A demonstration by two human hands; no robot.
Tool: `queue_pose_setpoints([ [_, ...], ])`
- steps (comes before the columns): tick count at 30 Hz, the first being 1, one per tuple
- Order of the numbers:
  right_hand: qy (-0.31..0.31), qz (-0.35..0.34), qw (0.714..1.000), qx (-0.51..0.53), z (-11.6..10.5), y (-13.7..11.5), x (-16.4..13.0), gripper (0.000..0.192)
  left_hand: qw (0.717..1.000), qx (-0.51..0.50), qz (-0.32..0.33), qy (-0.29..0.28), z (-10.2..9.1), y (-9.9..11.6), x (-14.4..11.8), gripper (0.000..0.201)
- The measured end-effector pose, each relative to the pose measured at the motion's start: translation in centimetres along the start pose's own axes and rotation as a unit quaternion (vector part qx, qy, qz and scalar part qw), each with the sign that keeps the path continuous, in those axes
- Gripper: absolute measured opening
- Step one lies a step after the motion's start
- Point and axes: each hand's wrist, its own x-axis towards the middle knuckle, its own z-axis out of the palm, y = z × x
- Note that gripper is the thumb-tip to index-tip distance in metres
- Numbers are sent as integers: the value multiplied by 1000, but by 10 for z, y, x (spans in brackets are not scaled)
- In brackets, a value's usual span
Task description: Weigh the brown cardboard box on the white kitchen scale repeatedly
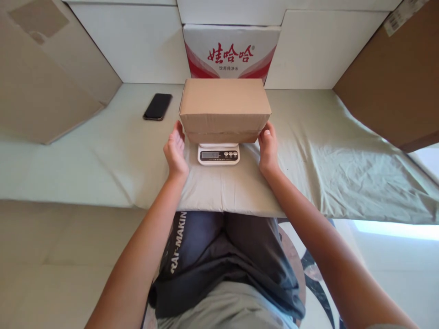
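A plain brown cardboard box [225,97] sits over a small white digital kitchen scale [218,159], hiding the scale's weighing plate. Only the scale's front shows, with a grey display whose digits are too faint to read surely, and round buttons. My left hand [176,148] is at the box's lower left side, its fingers curved along the edge. On the opposite side, my right hand [268,147] rests against the lower right corner, thumb toward the front. Together the two hands hold the box between them. The fingertips behind the box's sides are partly hidden.
A dark smartphone [157,107] lies left of the box on the pale green cloth [113,169]. Behind stands a white and red carton [232,50] with Chinese lettering. Large cardboard boxes stand at the left [51,77] and right [387,77]. The cloth's front edge is above my lap.
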Motion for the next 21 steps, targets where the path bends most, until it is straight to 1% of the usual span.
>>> queue_pose_setpoints([
  [5, -14, -9, 1000, -1, 2, -4, 0, 62, 1000, 12, 2, -4, 4, 5, -3, 81],
  [10, -8, 13, 1000, 3, 0, 6, 3, 71, 1000, 6, -4, -6, 5, 6, -3, 80],
  [16, 15, 65, 998, 17, -4, 15, 8, 84, 1000, 7, -6, -14, 6, 5, -3, 93],
  [19, 20, 78, 997, 13, -6, 17, 10, 85, 1000, 9, -5, -12, 8, 5, -3, 96],
  [21, 22, 76, 997, 11, -6, 19, 11, 84, 1000, 8, -7, -5, 8, 5, -3, 102],
])
